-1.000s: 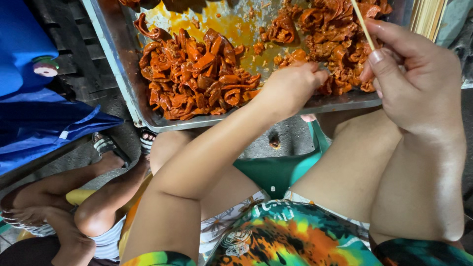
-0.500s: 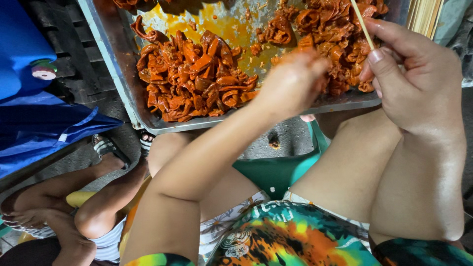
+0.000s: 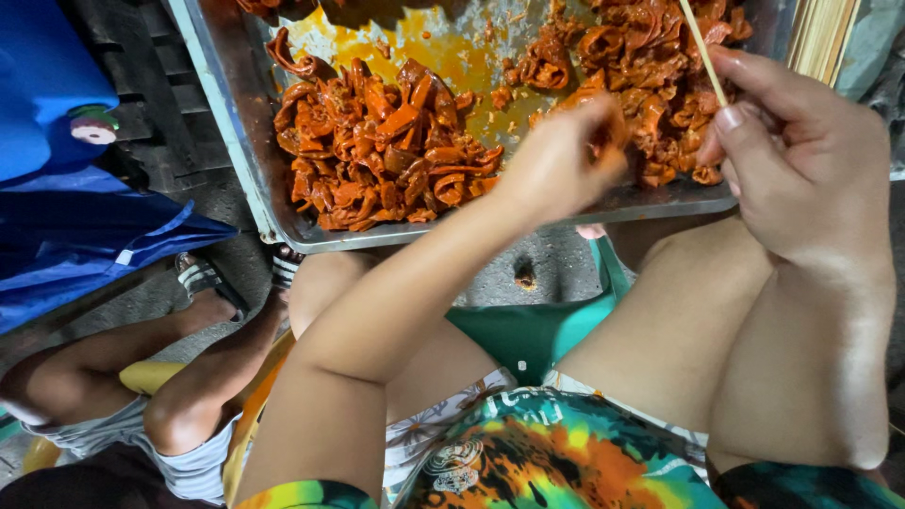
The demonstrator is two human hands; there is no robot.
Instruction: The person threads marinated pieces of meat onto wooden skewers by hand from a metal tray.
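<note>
A metal tray (image 3: 236, 170) holds orange-red marinated meat: one heap (image 3: 377, 141) on the left, another heap (image 3: 650, 57) on the right, with oily sauce between them. My left hand (image 3: 561, 160) reaches over the tray's near rim to the right heap. Its fingers are pinched on a piece of meat, and the fingertips are partly hidden. My right hand (image 3: 801, 160) hovers over the tray's right end. It grips a thin bamboo skewer (image 3: 702, 52) that points up and away. My bare knees lie under the tray.
A bundle of bamboo skewers (image 3: 825, 38) stands by the tray's right end. Another person's bent legs (image 3: 189, 377) and sandalled feet (image 3: 203, 278) are at the lower left. Blue fabric (image 3: 85, 226) and a dark slatted crate (image 3: 160, 104) lie on the left.
My left hand has drawn slightly back from the right heap and its fingers have curled shut. My right hand with the skewer has stayed in place.
</note>
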